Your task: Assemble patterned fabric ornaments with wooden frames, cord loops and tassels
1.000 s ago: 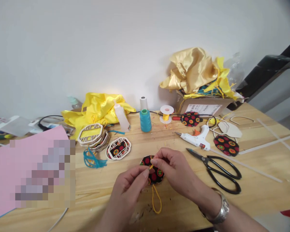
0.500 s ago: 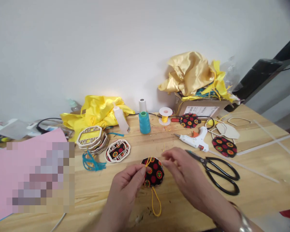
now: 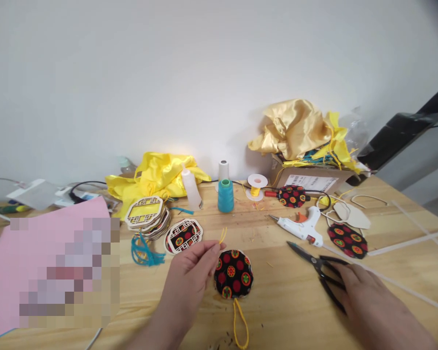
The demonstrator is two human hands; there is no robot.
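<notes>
My left hand (image 3: 195, 267) is closed, thumb and forefinger pinching a thin yellow cord (image 3: 224, 235) whose loose ends poke up above the fingertips. Beside those fingers lies a round, scallop-edged fabric piece (image 3: 233, 274), black with red and orange flower patterns. A yellow cord loop (image 3: 241, 324) trails from its lower edge toward me. On the right, my right hand (image 3: 372, 301) has its fingers curled over the black handles of the scissors (image 3: 318, 265), which lie on the table with blades pointing away to the left. The thumb is hidden.
A white glue gun (image 3: 301, 226) lies beyond the scissors, near another patterned piece (image 3: 348, 240). Wooden lattice frames (image 3: 146, 214), a teal thread cone (image 3: 225, 197) and a yellow cord spool (image 3: 256, 187) stand farther back. A cardboard box (image 3: 306, 180) holds satin cloth.
My right hand has left the patterned piece and moved right onto the scissors' handles. My left hand still pinches the cord. The whole view has shifted slightly.
</notes>
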